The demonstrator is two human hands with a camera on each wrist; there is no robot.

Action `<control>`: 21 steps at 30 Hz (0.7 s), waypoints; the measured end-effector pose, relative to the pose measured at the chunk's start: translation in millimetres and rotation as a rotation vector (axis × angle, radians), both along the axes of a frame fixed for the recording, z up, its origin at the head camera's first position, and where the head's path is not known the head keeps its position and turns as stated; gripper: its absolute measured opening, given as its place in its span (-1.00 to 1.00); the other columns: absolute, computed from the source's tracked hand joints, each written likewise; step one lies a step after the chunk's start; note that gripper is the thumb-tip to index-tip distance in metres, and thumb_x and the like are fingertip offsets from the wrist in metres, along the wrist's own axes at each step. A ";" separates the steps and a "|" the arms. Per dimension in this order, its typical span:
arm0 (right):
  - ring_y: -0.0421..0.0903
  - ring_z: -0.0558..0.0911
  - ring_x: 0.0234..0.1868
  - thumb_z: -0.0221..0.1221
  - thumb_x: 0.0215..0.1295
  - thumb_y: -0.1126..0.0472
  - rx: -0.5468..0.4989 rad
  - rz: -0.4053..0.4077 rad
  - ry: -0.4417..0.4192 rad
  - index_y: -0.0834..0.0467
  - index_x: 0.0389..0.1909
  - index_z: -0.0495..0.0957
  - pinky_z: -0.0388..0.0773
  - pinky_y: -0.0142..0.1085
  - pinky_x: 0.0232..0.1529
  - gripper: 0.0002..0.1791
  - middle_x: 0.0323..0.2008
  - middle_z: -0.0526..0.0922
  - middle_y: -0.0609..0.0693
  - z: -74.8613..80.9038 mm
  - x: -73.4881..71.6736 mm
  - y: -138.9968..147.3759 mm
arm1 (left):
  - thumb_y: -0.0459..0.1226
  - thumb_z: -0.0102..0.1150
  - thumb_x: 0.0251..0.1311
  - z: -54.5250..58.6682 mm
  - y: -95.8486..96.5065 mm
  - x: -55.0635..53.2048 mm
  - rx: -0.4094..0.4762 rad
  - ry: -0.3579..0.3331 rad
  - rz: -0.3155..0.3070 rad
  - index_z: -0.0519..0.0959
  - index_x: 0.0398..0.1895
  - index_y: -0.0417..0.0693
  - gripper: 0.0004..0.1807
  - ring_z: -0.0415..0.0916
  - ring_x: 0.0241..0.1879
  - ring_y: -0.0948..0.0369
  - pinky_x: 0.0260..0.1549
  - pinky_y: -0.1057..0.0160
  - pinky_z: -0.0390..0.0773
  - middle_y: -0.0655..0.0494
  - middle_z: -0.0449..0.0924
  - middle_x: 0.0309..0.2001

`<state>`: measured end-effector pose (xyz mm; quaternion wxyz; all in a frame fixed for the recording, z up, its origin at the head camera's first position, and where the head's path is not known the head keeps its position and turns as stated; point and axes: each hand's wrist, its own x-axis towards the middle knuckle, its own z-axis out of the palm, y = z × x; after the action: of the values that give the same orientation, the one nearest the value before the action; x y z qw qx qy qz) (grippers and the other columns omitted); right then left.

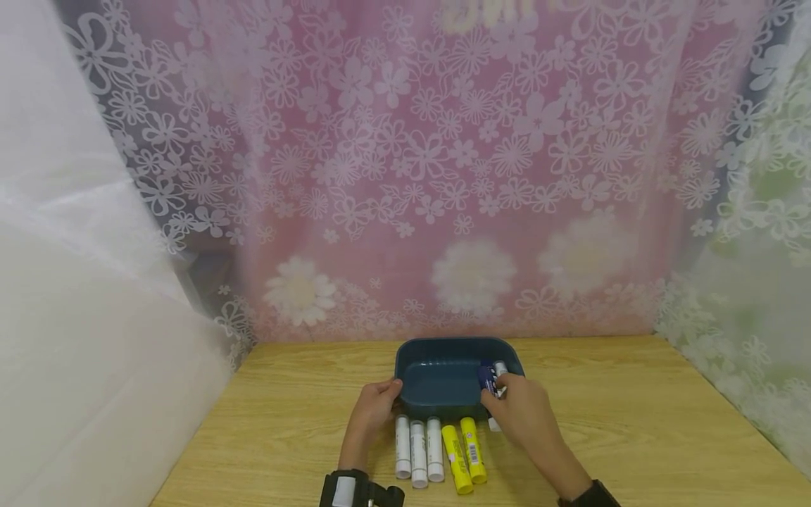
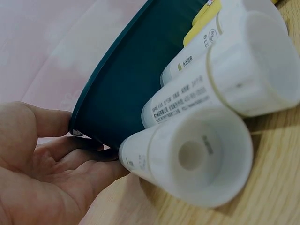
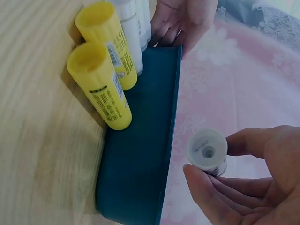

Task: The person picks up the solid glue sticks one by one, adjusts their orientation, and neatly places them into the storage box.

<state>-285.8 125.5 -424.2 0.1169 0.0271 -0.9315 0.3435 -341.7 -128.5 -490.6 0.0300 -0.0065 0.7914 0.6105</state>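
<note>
My left hand [image 1: 376, 406] grips the left end of a dark teal plastic tray [image 1: 437, 410], thumb at the rim and fingers below. Over the tray's right end, my right hand [image 1: 524, 408] pinches a glue stick [image 1: 488, 379] with a dark blue label; its hollow white base faces the right wrist camera. A small white piece [image 1: 500, 367] shows beside it, partly hidden by the fingers. Along the tray's front lie several glue sticks: white ones [image 1: 418, 454] toward the left and two yellow ones [image 1: 457, 459] toward the right.
The tray stands on a wood-grain table [image 1: 304, 394]. A pink floral curtain [image 1: 443, 211] hangs behind the table, with pale sheeting [image 1: 95, 282] at the left and a floral sheet [image 1: 747, 317] at the right.
</note>
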 end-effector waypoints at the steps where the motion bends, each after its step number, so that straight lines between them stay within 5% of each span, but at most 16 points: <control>1: -0.22 0.40 -0.72 0.28 0.27 0.17 -0.001 -0.001 0.008 0.36 -0.15 0.70 0.31 -0.39 -0.68 -0.68 -0.71 0.57 -0.08 0.8 -2.0 0.0 | -0.11 -0.03 0.55 0.1 0.1 0.2 -0.002 0.003 0.002 0.45 0.37 -0.29 -0.48 0.48 0.31 -0.14 0.14 -0.13 0.60 -0.26 0.48 0.34; 13: -0.18 0.41 -0.73 0.26 0.31 0.18 0.029 0.028 0.044 0.36 -0.14 0.68 0.31 -0.35 -0.67 -0.70 -0.68 0.58 -0.05 11.9 -30.2 2.7 | -0.12 -0.01 0.54 -0.1 1.3 -0.7 0.002 0.013 0.015 0.48 0.35 -0.27 -0.50 0.47 0.32 -0.10 0.13 -0.09 0.61 -0.24 0.49 0.33; 16: -0.20 0.29 -0.75 0.23 0.33 0.19 0.045 0.050 0.059 0.29 -0.42 0.65 0.18 -0.38 -0.67 -0.77 -0.76 0.40 -0.11 13.8 -39.4 2.7 | -0.12 -0.02 0.55 0.5 1.0 -0.4 0.002 0.010 0.016 0.47 0.35 -0.28 -0.50 0.48 0.32 -0.10 0.14 -0.09 0.60 -0.25 0.49 0.33; 21: -0.22 0.12 -0.75 0.20 0.34 0.22 0.052 0.052 0.076 0.08 -0.75 0.31 0.01 -0.40 -0.65 -0.55 -0.79 0.12 -0.15 15.0 -51.5 2.5 | -0.12 -0.04 0.56 0.6 1.2 0.6 -0.001 0.005 0.008 0.47 0.36 -0.29 -0.49 0.45 0.34 -0.14 0.16 -0.13 0.58 -0.24 0.47 0.35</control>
<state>-337.2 128.0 -409.2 0.1423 0.0674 -0.9340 0.3207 -341.1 -127.3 -490.0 0.0256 -0.0084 0.7919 0.6101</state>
